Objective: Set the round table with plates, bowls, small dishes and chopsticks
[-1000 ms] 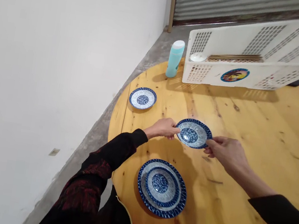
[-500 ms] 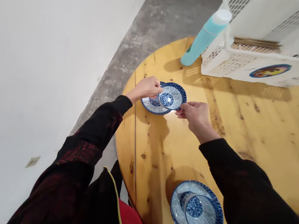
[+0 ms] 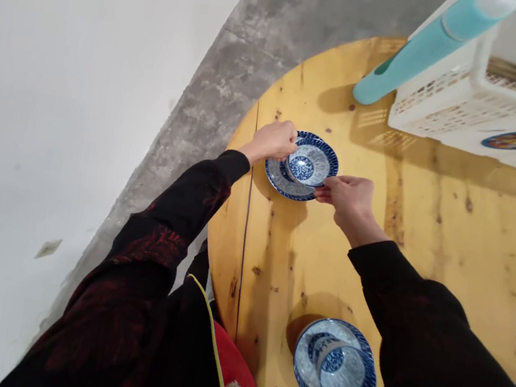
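Observation:
A blue-and-white bowl (image 3: 318,157) is held by its rim between my two hands, over a matching plate (image 3: 283,184). My left hand (image 3: 276,139) pinches the bowl's left side with curled fingers. On the opposite side, the thumb and fingers of my right hand (image 3: 345,195) close on the lower right rim. Whether the bowl's base touches the plate is not clear. Nearer my body, a second blue-and-white bowl (image 3: 347,374) sits in another patterned plate (image 3: 302,368).
The round wooden table (image 3: 446,260) has its curved edge at the left, beside grey floor (image 3: 240,55) and a white wall (image 3: 88,64). At the back right stand a light-blue tube with a white top (image 3: 419,53) and a white plastic basket (image 3: 446,105) containing brown sticks.
The bowl has shifted left relative to the plate and lies more nearly centred over it. Both hands keep their grip. The camera view has turned, moving the table items across the picture.

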`<state>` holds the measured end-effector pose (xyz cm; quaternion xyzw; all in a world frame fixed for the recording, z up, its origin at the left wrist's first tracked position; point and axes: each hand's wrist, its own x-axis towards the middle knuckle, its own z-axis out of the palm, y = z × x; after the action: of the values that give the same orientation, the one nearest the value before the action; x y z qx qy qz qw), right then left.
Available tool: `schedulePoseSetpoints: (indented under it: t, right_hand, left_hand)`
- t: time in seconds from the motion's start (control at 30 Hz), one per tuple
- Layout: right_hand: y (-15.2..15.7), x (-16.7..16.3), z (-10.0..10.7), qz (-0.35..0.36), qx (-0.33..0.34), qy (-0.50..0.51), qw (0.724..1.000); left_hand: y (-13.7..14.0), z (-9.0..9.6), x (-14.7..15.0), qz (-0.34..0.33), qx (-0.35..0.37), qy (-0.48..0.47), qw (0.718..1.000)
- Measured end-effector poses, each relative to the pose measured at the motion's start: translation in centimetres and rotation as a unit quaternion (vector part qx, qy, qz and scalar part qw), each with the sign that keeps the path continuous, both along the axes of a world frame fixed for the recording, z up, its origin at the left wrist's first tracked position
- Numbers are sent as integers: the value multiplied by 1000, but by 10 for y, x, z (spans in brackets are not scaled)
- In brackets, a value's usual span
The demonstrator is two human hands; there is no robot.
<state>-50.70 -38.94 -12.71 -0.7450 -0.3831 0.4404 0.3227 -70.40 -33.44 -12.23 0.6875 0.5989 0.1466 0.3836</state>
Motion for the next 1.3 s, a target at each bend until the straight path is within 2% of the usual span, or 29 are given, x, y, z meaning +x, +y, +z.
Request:
schedulePoseSetpoints:
  t: [0.23,0.47,0.73,1.03,1.3]
  right_hand:
    - [-1,-3,-4,5,-5,-19,1000]
    - [-2,-4,-2,2,-22,-29,999]
    - [0,4,-11,34,2,-19,999]
    - [-1,-1,-5,14,-16,-13,1000]
    - [-3,-2,-7,15,-12,-2,1000]
  left_hand:
    - [4,-5,-2,5,-1,-11,1000]
    - [1,1,-4,15,-15,-25,999]
    - [3,-3,-4,11,-29,-20,999]
    - [1,3,-5,3,3,17,1000]
    - [2,-2,-5,24,-9,-8,1000]
